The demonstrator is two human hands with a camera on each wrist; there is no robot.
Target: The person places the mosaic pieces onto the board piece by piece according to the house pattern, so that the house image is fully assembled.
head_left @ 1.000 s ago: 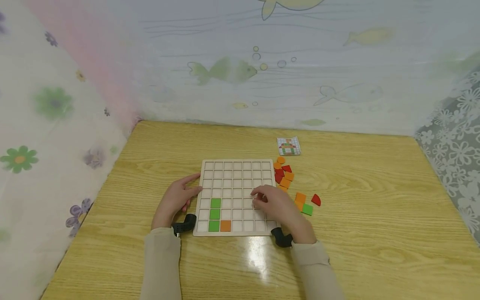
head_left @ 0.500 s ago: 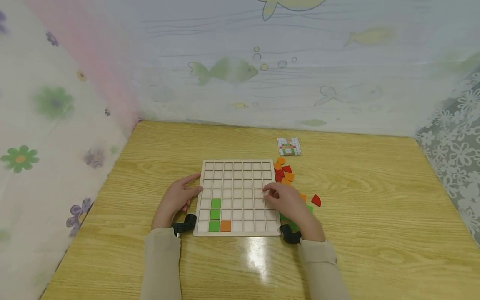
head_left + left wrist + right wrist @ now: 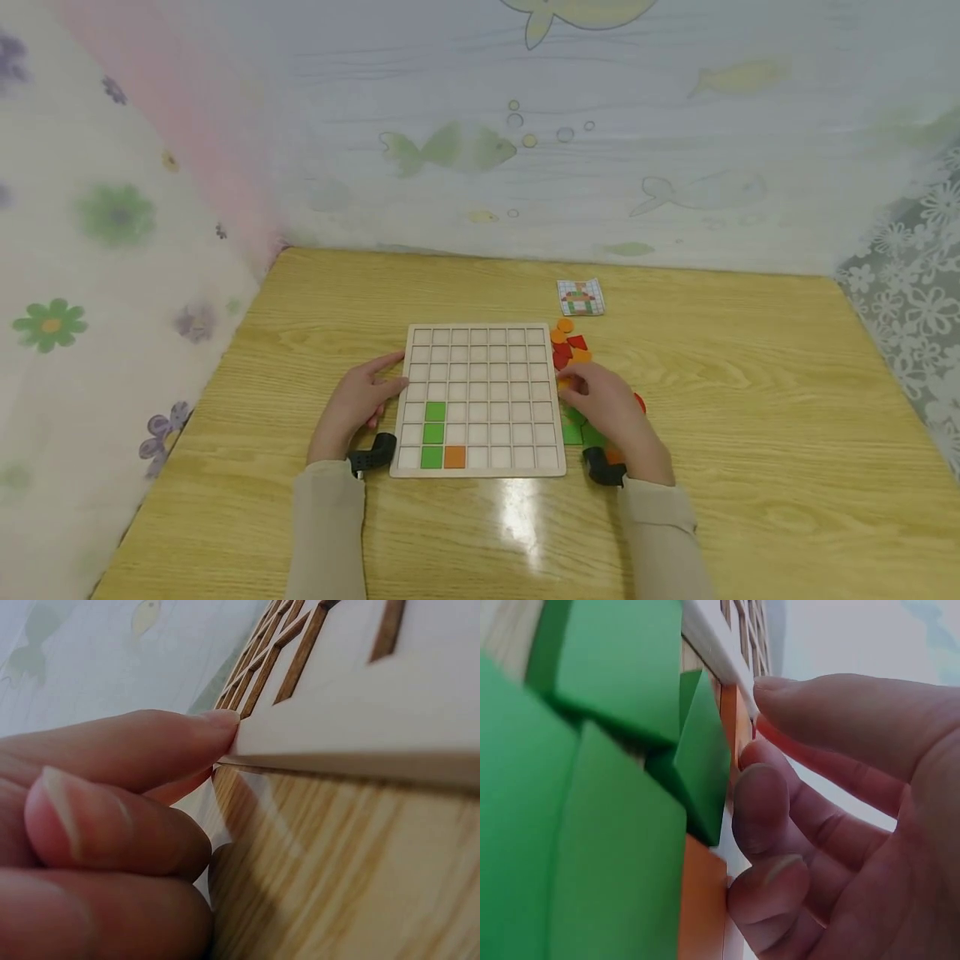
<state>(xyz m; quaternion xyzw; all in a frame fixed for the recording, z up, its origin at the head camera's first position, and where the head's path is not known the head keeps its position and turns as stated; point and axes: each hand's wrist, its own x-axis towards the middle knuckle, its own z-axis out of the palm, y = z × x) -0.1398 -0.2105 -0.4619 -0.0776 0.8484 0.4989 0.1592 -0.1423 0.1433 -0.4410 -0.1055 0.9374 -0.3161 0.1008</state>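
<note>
A pale wooden board with a grid of square cells lies on the table. Three green squares form a column in its lower left, with one orange square beside the bottom one. My left hand touches the board's left edge with thumb and index finger; in the left wrist view the thumb tip rests at the rim. Just off the right edge, my right hand is over loose pieces, fingers bent. In the right wrist view its fingertips are right at an orange piece, past overlapping green squares.
Orange discs and red pieces lie along the board's right side, more partly hidden under the right hand. A small printed pattern card lies behind them. Drawn-on wall coverings stand at the table's back and left.
My right hand has moved right, from above the board to the loose pieces beside it. The left hand stays at the left edge. The head view has tilted slightly.
</note>
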